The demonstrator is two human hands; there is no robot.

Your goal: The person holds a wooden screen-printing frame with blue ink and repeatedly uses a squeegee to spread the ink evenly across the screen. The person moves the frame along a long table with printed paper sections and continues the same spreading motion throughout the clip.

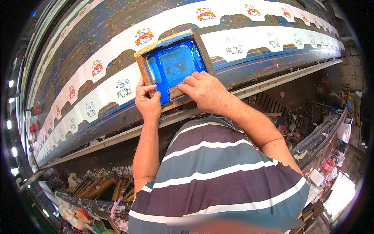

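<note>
A wooden-framed printing screen [204, 54] lies over a row of white cut pieces on the long table. Blue ink [163, 80] coats its inner edges, and a cartoon figure shows through the paler blue mesh. My left hand [149, 104] is closed around the frame's near left corner, thumb on top. Inside the frame's near side, my right hand [208, 91] grips a wooden-handled squeegee [176, 93]; its blade is hidden. Left of the screen, a white piece [124, 89] bears a black outline and blue flowers. To the right, a piece [234, 48] carries outlines without blue.
Farther back runs another row of white pieces [175, 25] with coloured prints. A pale rail [272, 84] edges the table's near side. Wooden frames [97, 189] are stacked below at the left. Several bottles and containers [331, 163] crowd the right side.
</note>
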